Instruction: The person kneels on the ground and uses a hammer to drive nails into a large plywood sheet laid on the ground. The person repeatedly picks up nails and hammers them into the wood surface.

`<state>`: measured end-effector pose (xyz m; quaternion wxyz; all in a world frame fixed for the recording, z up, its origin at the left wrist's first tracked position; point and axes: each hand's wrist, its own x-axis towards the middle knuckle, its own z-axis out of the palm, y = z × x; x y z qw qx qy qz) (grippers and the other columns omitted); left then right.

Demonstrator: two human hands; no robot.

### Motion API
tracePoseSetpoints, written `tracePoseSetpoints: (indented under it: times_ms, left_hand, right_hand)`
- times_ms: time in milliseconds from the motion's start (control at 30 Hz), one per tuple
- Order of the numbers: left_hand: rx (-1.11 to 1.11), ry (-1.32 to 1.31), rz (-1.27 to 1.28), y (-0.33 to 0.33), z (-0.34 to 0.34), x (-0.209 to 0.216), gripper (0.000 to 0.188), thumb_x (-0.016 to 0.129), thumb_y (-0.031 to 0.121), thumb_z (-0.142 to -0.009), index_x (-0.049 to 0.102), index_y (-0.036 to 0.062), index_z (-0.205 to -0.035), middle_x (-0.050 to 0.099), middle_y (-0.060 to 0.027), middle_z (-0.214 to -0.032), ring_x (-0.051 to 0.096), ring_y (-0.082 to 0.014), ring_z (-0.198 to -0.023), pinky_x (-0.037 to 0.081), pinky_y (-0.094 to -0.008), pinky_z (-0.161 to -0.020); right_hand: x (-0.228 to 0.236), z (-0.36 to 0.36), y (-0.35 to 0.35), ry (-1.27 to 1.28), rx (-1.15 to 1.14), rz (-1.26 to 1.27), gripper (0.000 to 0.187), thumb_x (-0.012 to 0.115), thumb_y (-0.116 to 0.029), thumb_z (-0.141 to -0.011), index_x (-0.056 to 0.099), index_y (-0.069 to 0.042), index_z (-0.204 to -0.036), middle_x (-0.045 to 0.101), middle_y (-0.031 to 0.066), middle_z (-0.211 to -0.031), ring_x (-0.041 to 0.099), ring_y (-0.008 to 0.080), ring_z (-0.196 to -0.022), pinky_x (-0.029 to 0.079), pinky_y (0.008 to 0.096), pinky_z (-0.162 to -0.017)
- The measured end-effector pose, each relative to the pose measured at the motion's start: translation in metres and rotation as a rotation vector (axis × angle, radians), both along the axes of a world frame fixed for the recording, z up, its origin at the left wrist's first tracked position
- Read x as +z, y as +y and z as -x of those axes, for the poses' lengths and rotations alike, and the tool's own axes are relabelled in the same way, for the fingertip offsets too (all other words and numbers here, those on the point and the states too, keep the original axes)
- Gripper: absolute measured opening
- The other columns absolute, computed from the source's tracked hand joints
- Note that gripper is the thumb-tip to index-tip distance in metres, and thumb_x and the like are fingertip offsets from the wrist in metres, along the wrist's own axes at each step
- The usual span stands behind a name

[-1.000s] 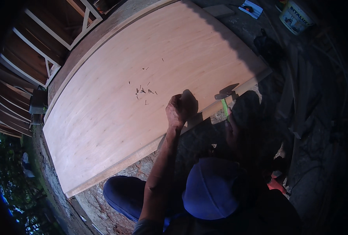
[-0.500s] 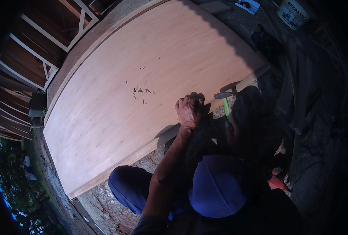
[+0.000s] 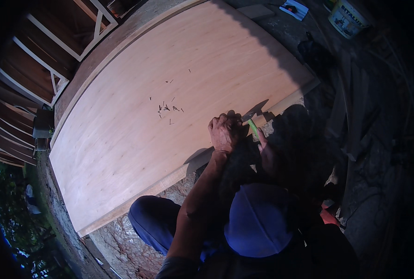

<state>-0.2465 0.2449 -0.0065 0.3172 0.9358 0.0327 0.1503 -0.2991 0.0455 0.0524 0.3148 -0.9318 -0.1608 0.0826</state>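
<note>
My left hand [image 3: 223, 131] rests at the near edge of a large plywood sheet [image 3: 132, 149], its fingers curled together. Whatever they may pinch is hidden. Just to its right, my right hand [image 3: 266, 151] grips the bright green handle of a hammer [image 3: 253, 128]. The hammer's metal head is low by the left fingers, over the wooden strip [image 3: 165, 182] along the sheet's near edge; shadow hides whether it touches. Several loose nails [image 3: 166, 108] lie scattered mid-sheet, beyond my left hand.
Pale wooden frames [image 3: 53, 35] stand at the far left. A labelled bucket [image 3: 347, 19] and a white paper with a dark object [image 3: 294, 8] are at the far right. Boards [image 3: 353, 107] lie in shade on the right. A blue-clothed knee [image 3: 152, 221] is near the sheet's edge.
The hammer has swung left and down toward my left fingers, with my right hand moving slightly left. My left hand stays in place, and the nails lie as before.
</note>
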Motion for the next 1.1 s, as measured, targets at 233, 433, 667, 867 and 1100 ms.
tracePoseSetpoints:
  times_ms: [233,433,667,867,1100]
  left_hand:
    - [-0.011,0.053,-0.079,-0.015,-0.003,0.009,0.027,0.077,0.031,-0.081,0.077,0.0162,-0.104,0.066,-0.0060,-0.104,0.058,-0.0304,-0.102,0.042,-0.0470,-0.098]
    - [-0.057,-0.074,0.094,0.014,0.002,-0.019,0.036,0.078,0.025,-0.081,0.069,0.0126,-0.114,0.065,-0.0099,-0.109,0.057,-0.0348,-0.106,0.045,-0.0465,-0.097]
    - [-0.026,-0.034,0.206,0.001,-0.002,0.004,0.042,0.080,0.017,-0.075,0.064,0.0087,-0.113,0.060,-0.0144,-0.116,0.055,-0.0376,-0.110,0.046,-0.0464,-0.096]
    - [0.025,0.009,0.143,0.011,0.006,-0.017,0.045,0.080,0.018,-0.075,0.063,0.0084,-0.115,0.059,-0.0153,-0.113,0.054,-0.0378,-0.111,0.046,-0.0458,-0.097]
    - [-0.014,0.056,0.139,0.012,0.002,-0.023,0.050,0.079,0.016,-0.074,0.060,0.0071,-0.120,0.059,-0.0168,-0.117,0.053,-0.0389,-0.113,0.046,-0.0465,-0.100]
  right_hand:
    - [-0.041,-0.013,-0.011,0.276,-0.016,0.441,0.063,0.057,-0.010,-0.100,0.038,-0.018,-0.159,0.066,0.0198,-0.083,0.068,0.0293,-0.071,0.052,0.0406,-0.063]
    - [0.029,-0.007,0.010,-0.219,0.037,-0.123,0.059,0.055,-0.009,-0.100,0.044,-0.019,-0.157,0.063,0.0224,-0.079,0.066,0.0337,-0.068,0.048,0.0454,-0.057]
    - [-0.002,-0.025,0.003,0.043,0.088,0.131,0.070,0.055,-0.004,-0.096,0.035,-0.021,-0.161,0.060,0.0231,-0.075,0.064,0.0372,-0.065,0.046,0.0489,-0.057]
    - [0.049,-0.011,0.024,-0.391,0.108,-0.146,0.072,0.057,-0.005,-0.095,0.034,-0.019,-0.161,0.055,0.0194,-0.063,0.062,0.0365,-0.058,0.045,0.0475,-0.054]
    - [0.035,-0.010,0.014,-0.358,0.079,-0.192,0.066,0.060,-0.012,-0.096,0.040,-0.020,-0.159,0.057,0.0199,-0.065,0.063,0.0349,-0.058,0.046,0.0477,-0.056]
